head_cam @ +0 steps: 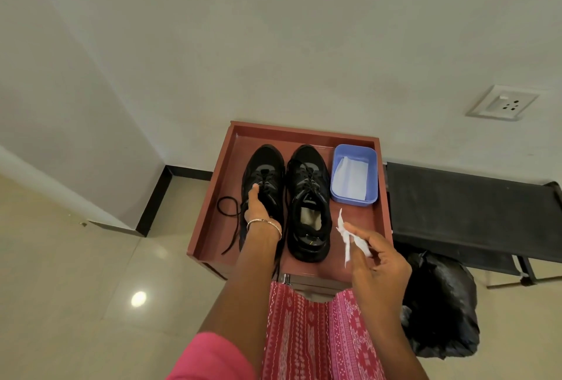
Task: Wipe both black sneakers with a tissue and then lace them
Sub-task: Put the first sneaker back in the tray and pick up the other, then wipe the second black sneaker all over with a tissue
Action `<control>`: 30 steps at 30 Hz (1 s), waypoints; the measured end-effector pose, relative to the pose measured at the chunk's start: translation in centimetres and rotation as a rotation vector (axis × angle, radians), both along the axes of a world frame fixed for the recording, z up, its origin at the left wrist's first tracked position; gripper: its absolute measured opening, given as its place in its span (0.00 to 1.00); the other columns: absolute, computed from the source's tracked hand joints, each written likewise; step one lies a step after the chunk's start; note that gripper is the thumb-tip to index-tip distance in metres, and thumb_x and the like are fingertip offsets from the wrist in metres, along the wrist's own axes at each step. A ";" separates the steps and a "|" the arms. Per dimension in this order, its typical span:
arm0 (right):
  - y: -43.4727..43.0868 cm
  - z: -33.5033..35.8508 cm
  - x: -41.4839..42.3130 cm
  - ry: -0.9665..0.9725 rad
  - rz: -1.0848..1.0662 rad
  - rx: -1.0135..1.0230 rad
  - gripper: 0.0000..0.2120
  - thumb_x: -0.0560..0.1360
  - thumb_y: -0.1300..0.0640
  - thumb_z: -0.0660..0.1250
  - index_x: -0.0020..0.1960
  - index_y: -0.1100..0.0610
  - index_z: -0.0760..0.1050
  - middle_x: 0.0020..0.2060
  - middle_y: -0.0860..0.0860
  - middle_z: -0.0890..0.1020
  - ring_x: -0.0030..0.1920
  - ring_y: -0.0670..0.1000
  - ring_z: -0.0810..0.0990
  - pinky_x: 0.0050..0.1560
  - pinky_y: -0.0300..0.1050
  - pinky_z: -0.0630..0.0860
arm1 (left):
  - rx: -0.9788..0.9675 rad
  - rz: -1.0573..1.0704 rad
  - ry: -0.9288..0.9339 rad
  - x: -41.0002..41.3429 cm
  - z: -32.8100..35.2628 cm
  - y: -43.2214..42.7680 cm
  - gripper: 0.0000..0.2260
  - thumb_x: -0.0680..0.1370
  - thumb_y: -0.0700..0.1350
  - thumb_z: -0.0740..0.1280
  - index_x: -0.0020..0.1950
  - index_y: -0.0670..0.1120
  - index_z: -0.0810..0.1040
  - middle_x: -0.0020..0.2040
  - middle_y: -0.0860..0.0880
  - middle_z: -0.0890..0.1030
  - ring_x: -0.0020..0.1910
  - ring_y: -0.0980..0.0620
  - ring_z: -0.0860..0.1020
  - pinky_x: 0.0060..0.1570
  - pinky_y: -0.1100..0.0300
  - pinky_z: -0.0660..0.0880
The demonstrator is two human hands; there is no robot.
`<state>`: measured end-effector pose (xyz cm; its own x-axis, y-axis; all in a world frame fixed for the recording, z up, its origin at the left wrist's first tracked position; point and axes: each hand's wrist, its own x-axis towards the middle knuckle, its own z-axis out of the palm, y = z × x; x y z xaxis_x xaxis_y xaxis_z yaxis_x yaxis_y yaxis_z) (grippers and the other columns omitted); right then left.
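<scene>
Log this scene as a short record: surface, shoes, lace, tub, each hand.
surface: table with a raised rim
shoes: left sneaker and right sneaker, side by side, toes pointing away
lace: loose lace trails on the table beside the left sneaker; right sneaker laced
tub: blue tub right of the shoes, a sheet inside
left hand: left hand holds the left sneaker, thumb on top
right hand: right hand pinches a crumpled tissue above the table
</scene>
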<state>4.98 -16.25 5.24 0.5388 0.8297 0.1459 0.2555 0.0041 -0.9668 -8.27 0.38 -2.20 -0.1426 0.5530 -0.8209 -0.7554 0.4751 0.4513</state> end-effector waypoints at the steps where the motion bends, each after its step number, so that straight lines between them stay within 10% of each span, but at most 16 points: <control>1: 0.1 0.0 0.1 0.002 -0.002 -0.003 0.19 0.73 0.76 0.67 0.53 0.55 0.85 0.43 0.41 0.85 0.35 0.49 0.81 0.32 0.37 0.76 | -0.006 -0.015 0.014 0.1 -0.4 0.3 0.39 0.65 0.60 0.77 0.72 0.45 0.73 0.66 0.43 0.78 0.58 0.44 0.79 0.52 0.51 0.77; 8: 0.0 0.6 0.1 -0.031 -0.040 0.013 0.15 0.76 0.71 0.68 0.56 0.56 0.84 0.46 0.44 0.86 0.43 0.46 0.84 0.39 0.32 0.77 | 0.060 -0.100 -0.102 -0.4 1.8 0.1 0.14 0.77 0.50 0.71 0.54 0.41 0.82 0.47 0.41 0.84 0.47 0.43 0.82 0.52 0.49 0.77; 17: -0.6 1.6 0.1 -0.028 -0.052 -0.052 0.16 0.74 0.71 0.68 0.45 0.50 0.82 0.46 0.48 0.83 0.44 0.47 0.82 0.42 0.39 0.78 | 0.206 -0.021 -0.175 -2.5 3.0 -4.3 0.08 0.78 0.42 0.67 0.51 0.41 0.83 0.47 0.42 0.84 0.44 0.46 0.83 0.47 0.55 0.78; 30: -4.8 10.0 -2.6 0.154 0.321 -0.021 0.16 0.79 0.68 0.66 0.62 0.54 0.81 0.60 0.41 0.81 0.62 0.37 0.77 0.60 0.33 0.74 | 0.517 -0.065 -0.312 -4.4 13.9 -15.0 0.11 0.74 0.37 0.65 0.49 0.38 0.87 0.54 0.39 0.85 0.50 0.42 0.84 0.53 0.51 0.81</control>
